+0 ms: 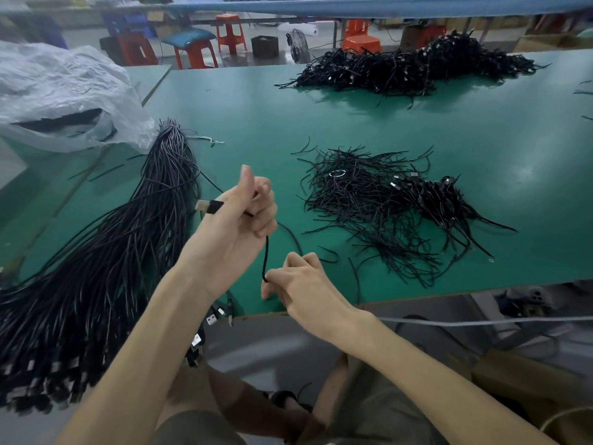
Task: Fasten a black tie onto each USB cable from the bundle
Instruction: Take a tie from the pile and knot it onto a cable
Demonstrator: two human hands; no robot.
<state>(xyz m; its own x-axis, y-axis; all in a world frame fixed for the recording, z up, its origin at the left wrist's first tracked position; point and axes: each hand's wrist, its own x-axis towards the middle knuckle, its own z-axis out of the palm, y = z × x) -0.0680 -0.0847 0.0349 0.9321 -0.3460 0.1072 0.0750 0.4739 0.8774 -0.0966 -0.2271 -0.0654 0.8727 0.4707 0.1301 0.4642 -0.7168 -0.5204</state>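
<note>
Just right of the bundle (106,252), the left hand (237,220) is closed around a limp, light USB cable (265,252) near its plug (208,206), while the right hand (298,281) pinches the folded loop below, best gripped close to the bend.
</note>
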